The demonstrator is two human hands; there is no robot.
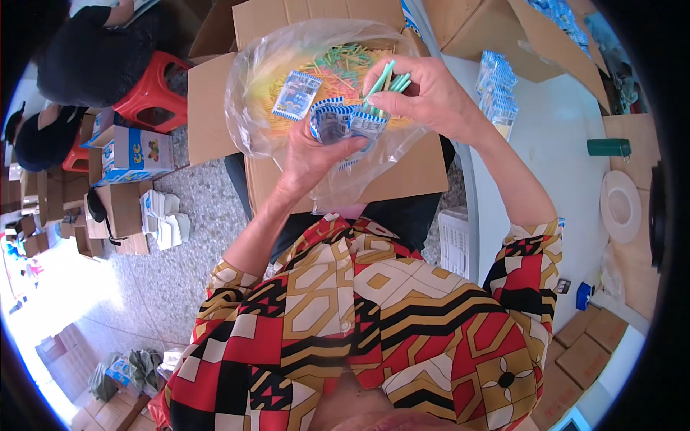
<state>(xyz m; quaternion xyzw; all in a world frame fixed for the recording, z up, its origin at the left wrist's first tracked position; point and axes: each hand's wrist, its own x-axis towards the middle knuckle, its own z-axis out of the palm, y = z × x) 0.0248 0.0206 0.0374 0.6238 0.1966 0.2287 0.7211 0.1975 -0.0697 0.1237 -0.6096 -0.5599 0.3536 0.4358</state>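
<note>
My left hand (309, 158) is wrapped around a small blue-and-white packet (332, 121) with striped edges and a dark see-through window; its top seems to gape. My right hand (435, 97) pinches a small bunch of thin green sticks (388, 87) just above that packet, close to its upper right edge. Below both hands, a clear plastic bag (248, 118) full of loose yellow, pink and green sticks (345, 65) sits in an opened cardboard box (410, 176). Another blue-and-white packet (297, 95) lies on the sticks, left of my hands.
Overlapping packets (497, 93) line a pale table (528, 179) on the right, near an open carton (496, 36) and a green cylindrical object (608, 147). To the left are a red stool (154, 93) with a seated person, a printed box (136, 154) and stacked white cards (165, 219).
</note>
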